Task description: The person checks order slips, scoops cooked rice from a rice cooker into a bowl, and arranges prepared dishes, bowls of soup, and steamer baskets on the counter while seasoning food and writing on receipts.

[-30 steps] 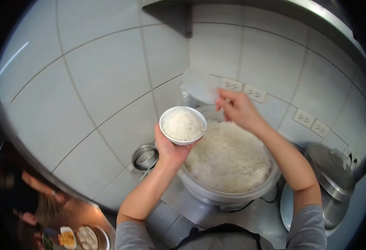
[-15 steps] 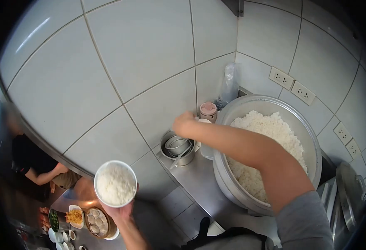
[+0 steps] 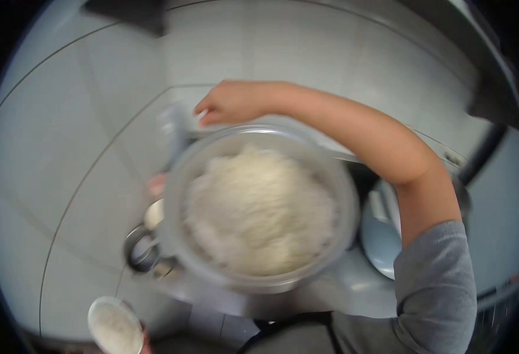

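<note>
At the lower left, my left hand (image 3: 146, 343) is wrapped round a white bowl (image 3: 96, 312) filled with cooked rice (image 3: 116, 333); most of that hand is hidden. My right hand (image 3: 227, 103) is raised beyond the far rim of a large metal pot (image 3: 347, 206), its arm reaching across from the right. Its fingers are curled and pinched together. A small whitish bit shows between them, too blurred to name. Inside the pot lies a big mound of white rice (image 3: 259, 206).
Left of the pot stand a small metal pot (image 3: 141, 248) and a blurred pink-topped container (image 3: 156, 184). A pale blue rounded appliance (image 3: 380, 242) sits to the right. Tiled walls (image 3: 82, 177) close in the corner, with a dark bracket (image 3: 132, 15) above.
The view has swung right, bringing the large pot to the middle. My right hand has moved from near the small metal pot to behind the large pot. My left hand still holds the rice bowl.
</note>
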### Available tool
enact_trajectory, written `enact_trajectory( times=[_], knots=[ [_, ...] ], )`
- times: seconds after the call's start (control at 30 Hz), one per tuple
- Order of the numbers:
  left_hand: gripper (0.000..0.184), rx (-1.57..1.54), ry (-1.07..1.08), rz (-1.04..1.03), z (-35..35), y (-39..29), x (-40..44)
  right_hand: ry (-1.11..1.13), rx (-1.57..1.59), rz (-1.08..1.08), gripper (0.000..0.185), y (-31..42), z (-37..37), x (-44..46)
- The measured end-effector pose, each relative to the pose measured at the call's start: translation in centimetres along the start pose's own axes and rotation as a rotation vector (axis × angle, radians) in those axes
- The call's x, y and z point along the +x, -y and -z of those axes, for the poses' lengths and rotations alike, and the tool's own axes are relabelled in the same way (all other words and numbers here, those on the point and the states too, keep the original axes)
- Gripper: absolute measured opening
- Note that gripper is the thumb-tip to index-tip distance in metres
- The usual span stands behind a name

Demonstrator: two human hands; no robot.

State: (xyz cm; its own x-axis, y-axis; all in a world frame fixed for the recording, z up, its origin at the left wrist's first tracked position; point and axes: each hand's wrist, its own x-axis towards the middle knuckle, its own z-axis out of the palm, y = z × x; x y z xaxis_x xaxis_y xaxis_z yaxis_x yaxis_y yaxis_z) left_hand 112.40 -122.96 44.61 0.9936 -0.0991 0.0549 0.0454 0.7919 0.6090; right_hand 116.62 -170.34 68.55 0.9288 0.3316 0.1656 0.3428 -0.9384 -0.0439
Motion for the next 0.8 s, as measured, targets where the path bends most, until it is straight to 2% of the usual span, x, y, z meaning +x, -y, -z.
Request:
enact_trajectory(
  times=[0.03, 0.1, 0.13, 0.17, 0.2, 0.23, 0.27, 0.3, 0.37, 0.4, 0.43, 0.5, 0.53, 0.57, 0.7, 0.8],
  knots=[
    [0.056, 0.093, 0.119, -0.038, 1.3, 0.5, 0.9, -0.054, -0.080, -0.127, 0.038, -3.9, 1.9, -4.9],
    [0.057, 0.293, -0.502, -0.149, -5.6, 1.4, -1.3, 0.236, -0.392, -0.596, 0.039, -10.3, 4.9, -16.3],
    [0.058, 0.196, -0.470, -0.072, -7.0, 1.3, -1.5, 0.428, -0.471, -0.845, 0.045, -14.0, 5.6, -22.7],
    [0.059, 0.098, -0.452, -0.009, -8.0, 1.4, -1.6, 0.492, -0.542, -0.991, 0.049, -16.9, 6.0, -29.3],
    [0.058, 0.084, -0.449, 0.004, -8.4, 1.7, -1.7, 0.591, -0.389, -1.211, 0.050, -16.4, 7.3, -33.5],
    [0.057, 0.074, -0.445, 0.007, -8.7, 2.0, -2.1, 0.635, -0.539, -1.229, 0.048, -18.1, 6.6, -39.0],
    [0.056, 0.064, -0.445, 0.010, -8.8, 2.2, -2.0, 0.612, -0.547, -1.255, 0.047, -20.1, 5.7, -44.2],
    [0.055, 0.049, -0.415, 0.022, -8.9, 2.6, -1.9, 0.735, -0.502, -1.203, 0.046, -20.8, 5.3, -47.4],
    [0.054, 0.018, -0.373, 0.029, -8.9, 3.1, -2.0, 0.775, -0.386, -1.352, 0.038, -20.1, 4.0, -50.4],
    [0.051, 0.030, -0.530, 0.054, -9.6, 3.4, -1.7, 0.858, -0.273, -1.439, 0.035, -19.7, 3.5, -51.5],
    [0.052, -0.108, -0.467, 0.090, -9.1, 3.9, -1.4, 0.754, -0.305, -1.517, 0.035, -17.8, 3.1, -51.2],
    [0.054, -0.365, -0.334, 0.121, -7.2, 4.1, -1.0, 0.602, -0.408, -1.358, 0.041, -19.6, 1.8, -54.7],
    [0.060, -0.387, -0.401, 0.195, -8.8, 4.1, -1.8, 0.345, -0.362, -1.266, 0.040, -17.5, 2.1, -54.3],
    [0.057, -0.424, -0.344, 0.228, -8.2, 4.1, -1.9, 0.245, -0.365, -1.165, 0.040, -16.2, 2.6, -53.7],
    [0.053, -0.364, -0.287, 0.210, -7.0, 4.9, -1.7, 0.170, -0.313, -1.049, 0.034, -8.8, 7.4, -45.9],
    [0.052, -0.321, -0.091, 0.193, -5.2, 5.4, -1.7, -0.023, -0.327, -0.903, 0.028, -5.5, 9.9, -39.6]
  ],
)
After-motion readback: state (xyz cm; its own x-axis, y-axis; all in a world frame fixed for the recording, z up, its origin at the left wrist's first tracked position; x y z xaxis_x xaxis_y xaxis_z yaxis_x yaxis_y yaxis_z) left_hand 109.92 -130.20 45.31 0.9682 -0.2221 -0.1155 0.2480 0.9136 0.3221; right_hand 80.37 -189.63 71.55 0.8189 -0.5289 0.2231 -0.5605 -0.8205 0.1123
